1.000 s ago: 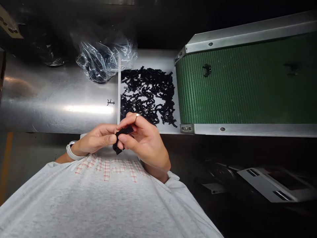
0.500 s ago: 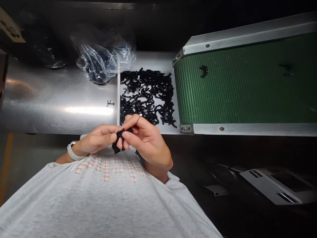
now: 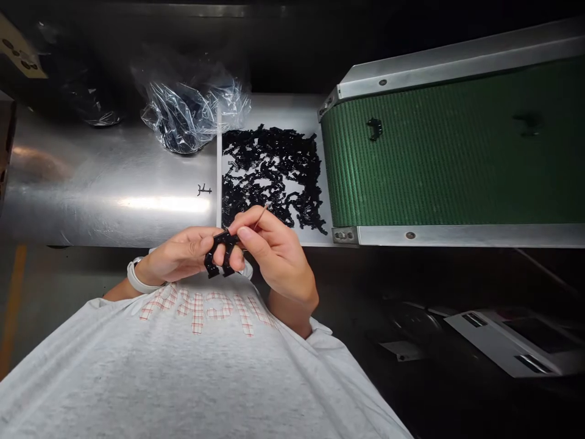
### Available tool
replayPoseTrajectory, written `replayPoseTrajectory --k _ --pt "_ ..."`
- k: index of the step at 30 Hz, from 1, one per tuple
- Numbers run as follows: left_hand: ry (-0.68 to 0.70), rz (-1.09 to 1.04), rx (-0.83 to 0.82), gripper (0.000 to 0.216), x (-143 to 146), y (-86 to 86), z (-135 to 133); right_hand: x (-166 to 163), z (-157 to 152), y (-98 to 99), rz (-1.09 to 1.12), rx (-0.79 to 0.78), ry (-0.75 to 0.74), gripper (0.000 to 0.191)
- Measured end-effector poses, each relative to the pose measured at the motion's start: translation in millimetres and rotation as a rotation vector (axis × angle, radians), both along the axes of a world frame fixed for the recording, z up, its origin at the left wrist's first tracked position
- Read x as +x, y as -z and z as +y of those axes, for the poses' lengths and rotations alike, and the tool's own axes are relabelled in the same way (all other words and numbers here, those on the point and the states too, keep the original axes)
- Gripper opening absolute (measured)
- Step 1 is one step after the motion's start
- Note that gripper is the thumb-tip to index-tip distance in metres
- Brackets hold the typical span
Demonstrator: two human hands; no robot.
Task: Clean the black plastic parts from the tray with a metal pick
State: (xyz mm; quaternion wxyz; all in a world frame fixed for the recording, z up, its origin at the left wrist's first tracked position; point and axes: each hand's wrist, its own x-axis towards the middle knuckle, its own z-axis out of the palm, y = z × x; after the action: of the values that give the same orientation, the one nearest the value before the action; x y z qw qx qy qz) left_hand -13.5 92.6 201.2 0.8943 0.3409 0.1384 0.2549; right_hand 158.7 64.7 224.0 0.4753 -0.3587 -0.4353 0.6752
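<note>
Both hands hold a black U-shaped plastic part in front of my chest. My left hand pinches its left side, with the thumb on top. My right hand is closed at its upper right, thumb and index finger pressed together there. A thin reddish stick-like tool lies in the right hand and points up past the index finger; its lower end is hidden. Just beyond the fingers, many similar small black parts are spread over a white tray.
A clear plastic bag of dark contents stands on the metal table. A thin black sprue-like piece lies by the tray. On the right, a green conveyor belt with metal side rails carries two black pieces, one being a curved part.
The black part has turned in my fingers, so its two legs now show pointing down. My right hand has shifted slightly right, its index finger drawn back.
</note>
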Motion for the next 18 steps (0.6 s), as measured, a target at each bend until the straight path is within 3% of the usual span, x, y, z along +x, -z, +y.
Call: replayPoseTrajectory --k 10,15,18 --pt "0.035 -0.008 -0.171 0.038 0.2 0.1 0.2 5.0 -1.1 -1.2 -0.047 0.112 0.061 0.017" --pt "0.015 0.052 -0.124 0.043 1.0 0.7 0.4 6.0 2.1 0.0 -0.034 0.056 0.006 0.024" --pt "-0.014 0.114 -0.003 0.043 1.4 0.5 -0.4 4.7 5.3 1.8 -0.063 0.042 -0.019 0.031"
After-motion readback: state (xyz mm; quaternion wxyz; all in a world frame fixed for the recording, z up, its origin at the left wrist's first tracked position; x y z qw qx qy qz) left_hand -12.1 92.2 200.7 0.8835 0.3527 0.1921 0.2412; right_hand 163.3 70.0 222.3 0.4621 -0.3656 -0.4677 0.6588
